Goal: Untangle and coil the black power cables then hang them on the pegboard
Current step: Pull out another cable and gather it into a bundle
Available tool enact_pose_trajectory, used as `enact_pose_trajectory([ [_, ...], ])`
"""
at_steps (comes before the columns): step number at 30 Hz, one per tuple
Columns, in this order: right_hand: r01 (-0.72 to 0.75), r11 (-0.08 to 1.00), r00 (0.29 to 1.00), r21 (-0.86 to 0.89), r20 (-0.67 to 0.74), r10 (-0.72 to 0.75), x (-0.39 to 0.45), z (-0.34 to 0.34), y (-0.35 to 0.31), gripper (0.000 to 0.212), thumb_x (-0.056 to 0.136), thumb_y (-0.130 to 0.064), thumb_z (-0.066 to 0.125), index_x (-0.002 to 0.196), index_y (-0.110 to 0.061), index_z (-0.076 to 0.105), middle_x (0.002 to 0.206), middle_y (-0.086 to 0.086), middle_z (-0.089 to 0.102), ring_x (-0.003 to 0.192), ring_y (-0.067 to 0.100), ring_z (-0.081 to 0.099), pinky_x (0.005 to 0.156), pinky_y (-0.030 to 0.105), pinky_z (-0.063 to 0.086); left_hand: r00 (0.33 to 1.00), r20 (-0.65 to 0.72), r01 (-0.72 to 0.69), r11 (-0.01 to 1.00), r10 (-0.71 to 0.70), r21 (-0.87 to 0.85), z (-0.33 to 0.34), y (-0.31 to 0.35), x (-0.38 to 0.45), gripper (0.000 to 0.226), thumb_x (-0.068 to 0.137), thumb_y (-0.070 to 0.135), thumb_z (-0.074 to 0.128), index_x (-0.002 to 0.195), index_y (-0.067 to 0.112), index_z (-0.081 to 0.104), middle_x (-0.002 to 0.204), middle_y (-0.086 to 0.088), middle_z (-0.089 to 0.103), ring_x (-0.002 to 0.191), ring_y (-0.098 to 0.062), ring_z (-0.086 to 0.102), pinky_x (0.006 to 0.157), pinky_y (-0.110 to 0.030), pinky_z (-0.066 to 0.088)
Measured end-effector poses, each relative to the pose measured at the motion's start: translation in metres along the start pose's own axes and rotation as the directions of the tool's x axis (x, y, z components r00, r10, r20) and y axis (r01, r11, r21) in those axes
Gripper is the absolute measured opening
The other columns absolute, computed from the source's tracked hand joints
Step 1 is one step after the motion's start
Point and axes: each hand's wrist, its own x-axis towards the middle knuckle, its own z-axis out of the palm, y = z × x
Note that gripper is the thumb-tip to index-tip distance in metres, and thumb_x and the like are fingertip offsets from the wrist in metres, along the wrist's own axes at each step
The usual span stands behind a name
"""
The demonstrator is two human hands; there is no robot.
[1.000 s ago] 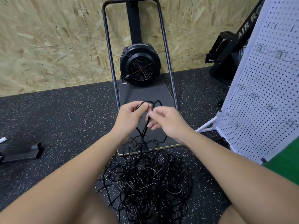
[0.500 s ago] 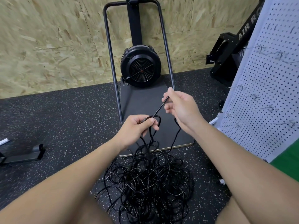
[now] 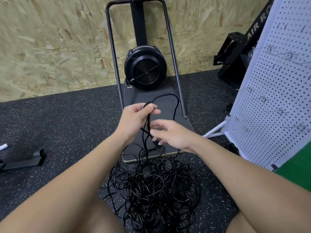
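A big tangle of black power cables (image 3: 154, 190) lies on the speckled floor between my knees. My left hand (image 3: 134, 118) is raised above it and grips a few gathered strands. From that grip one loop of cable (image 3: 175, 105) arcs up and to the right. My right hand (image 3: 170, 133) sits just below and right of the left hand, fingers spread, blurred, touching the hanging strands near a plug; no firm grip shows. The white pegboard (image 3: 276, 101) stands at the right with several bare metal hooks.
A black fan machine (image 3: 145, 68) on a grey platform (image 3: 161, 105) with a metal tube frame stands straight ahead against the chipboard wall. Another black machine (image 3: 235, 52) stands behind the pegboard. A dark metal bar (image 3: 23, 163) lies on the floor at the left.
My right hand has dropped from up and right, letting go of the strand it had pulled out, and now sits under the left hand. My left hand rose a little, still gripping the cable.
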Motion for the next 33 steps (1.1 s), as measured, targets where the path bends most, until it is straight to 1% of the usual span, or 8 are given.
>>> enact_pose_trajectory([
  [4,0.122,0.988,0.982,-0.091,-0.135,-0.134,0.005,-0.004,-0.012,0.018,0.111,-0.009,0.061,0.107,0.0,0.077,0.082,-0.01,0.077,0.079,0.009,0.07,0.08,0.031,0.063,0.998,0.066,0.012,0.989,-0.022,0.147,-0.008,0.007,0.009,0.038,0.114,0.038,0.06,0.118,0.005,0.079,0.113,-0.008,0.084,0.056,-0.019,0.03,0.051,-0.025,0.026],
  [9,0.18,0.982,0.935,-0.049,-0.302,-0.187,0.009,-0.02,-0.037,0.025,0.113,-0.01,0.053,0.104,-0.004,0.075,0.09,0.012,0.08,0.078,0.019,0.074,0.08,0.04,0.064,0.998,0.053,0.009,0.985,-0.018,0.173,-0.018,0.007,0.016,0.035,0.115,0.037,0.056,0.122,0.013,0.081,0.111,-0.007,0.084,0.055,-0.012,0.031,0.052,-0.023,0.029],
  [13,0.265,0.961,0.88,0.074,-0.427,-0.209,0.022,-0.039,-0.058,0.027,0.114,-0.009,0.052,0.104,0.008,0.071,0.082,0.005,0.074,0.069,0.016,0.068,0.07,0.03,0.059,0.994,0.105,0.004,0.98,-0.025,0.198,-0.015,-0.008,0.007,0.026,0.114,0.028,0.061,0.123,0.015,0.081,0.117,-0.002,0.083,0.056,-0.012,0.046,0.06,-0.029,0.04],
  [17,0.312,0.931,0.889,0.19,-0.403,-0.216,0.036,-0.046,-0.084,0.028,0.115,-0.006,0.051,0.094,0.002,0.068,0.095,0.007,0.071,0.068,0.015,0.061,0.068,0.03,0.055,0.991,0.131,-0.066,0.964,0.032,0.258,-0.013,-0.017,0.009,0.015,0.107,0.008,0.069,0.118,0.008,0.08,0.109,-0.008,0.084,0.064,-0.01,0.059,0.065,-0.024,0.05],
  [21,0.363,0.876,0.877,0.317,-0.435,-0.206,0.042,-0.049,-0.095,0.028,0.114,-0.007,0.053,0.092,-0.003,0.07,0.097,0.008,0.071,0.071,0.015,0.063,0.071,0.031,0.055,0.995,0.081,-0.079,0.923,0.052,0.377,-0.012,-0.018,0.011,0.02,0.11,0.02,0.067,0.099,0.01,0.079,0.091,-0.005,0.083,0.067,-0.012,0.055,0.067,-0.027,0.047],
  [23,0.329,0.905,0.871,0.27,-0.458,-0.18,0.037,-0.049,-0.089,0.023,0.112,-0.016,0.062,0.103,0.001,0.075,0.089,0.008,0.074,0.075,0.016,0.066,0.074,0.032,0.057,0.996,0.052,-0.084,0.943,0.071,0.322,-0.01,-0.007,0.015,0.022,0.111,0.023,0.066,0.1,0.009,0.08,0.087,-0.008,0.082,0.066,-0.016,0.051,0.062,-0.028,0.045],
  [27,0.113,0.993,0.873,0.047,-0.482,-0.077,0.021,-0.035,-0.055,0.009,0.103,-0.017,0.071,0.108,-0.019,0.078,0.089,0.005,0.08,0.072,0.013,0.07,0.072,0.035,0.061,0.996,0.0,-0.083,0.962,0.086,0.262,-0.001,0.028,0.029,0.025,0.109,0.024,0.066,0.099,0.004,0.078,0.086,-0.012,0.081,0.059,-0.015,0.045,0.054,-0.027,0.037],
  [33,0.028,0.999,0.986,-0.043,-0.164,-0.034,0.001,-0.007,-0.021,0.039,0.101,0.002,0.067,0.132,-0.021,0.074,0.126,-0.012,0.077,0.091,0.015,0.082,0.082,0.035,0.064,0.998,-0.013,-0.051,0.97,0.055,0.237,0.02,0.056,0.037,0.036,0.109,0.026,0.066,0.105,-0.01,0.068,0.091,-0.011,0.083,0.06,-0.023,0.039,0.057,-0.032,0.035],
])
